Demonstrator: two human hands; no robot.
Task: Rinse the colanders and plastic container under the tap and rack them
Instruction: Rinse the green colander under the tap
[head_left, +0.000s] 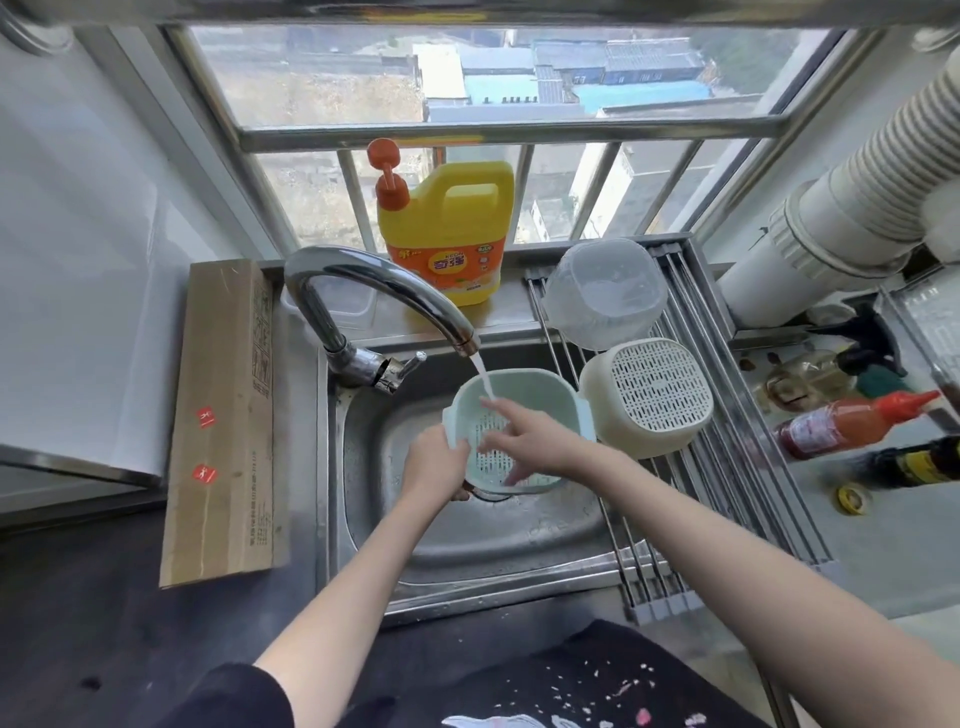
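Observation:
A pale green colander (540, 397) is tilted over the steel sink (447, 551), directly under the running tap (384, 291). My left hand (434, 465) grips its near left rim. My right hand (530, 441) reaches inside it with fingers spread against the perforated bottom, and water falls onto that hand. A cream colander (649, 400) lies upside down on the roll-up rack (748, 499) to the right of the sink. Behind it on the rack rests a clear plastic container (605, 293), tipped on its side.
A yellow detergent jug (452, 234) with an orange pump stands on the sill behind the tap. A long cardboard box (223, 415) lies left of the sink. Sauce bottles (852, 423) and a tape roll (852, 499) sit on the counter at right, under a ribbed duct (857, 208).

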